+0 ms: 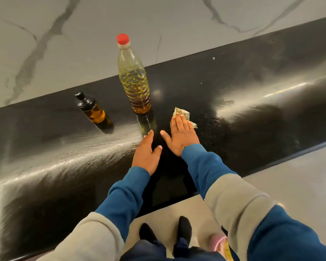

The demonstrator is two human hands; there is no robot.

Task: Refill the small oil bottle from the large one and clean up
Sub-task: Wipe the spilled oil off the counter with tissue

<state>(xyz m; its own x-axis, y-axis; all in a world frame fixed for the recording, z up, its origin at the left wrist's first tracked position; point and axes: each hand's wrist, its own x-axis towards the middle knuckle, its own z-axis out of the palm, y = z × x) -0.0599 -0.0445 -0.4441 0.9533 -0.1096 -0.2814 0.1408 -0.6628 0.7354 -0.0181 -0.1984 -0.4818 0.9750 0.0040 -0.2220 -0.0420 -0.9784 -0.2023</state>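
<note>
Both bottles, the small oil bottle (92, 108) and large bottle (133, 76), stand capped beyond the fingertips, so refilling seems done, while the right hand (181, 135), fingers straight and together, presses a tissue (183, 114) wiping the counter (252, 102); the left hand (146, 154) rests flat nearby.

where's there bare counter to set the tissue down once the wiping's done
Bare black counter runs wide to the right of the tissue, and left of the small oil bottle. It is crowded between the large oil bottle, right hand and left hand.
</note>
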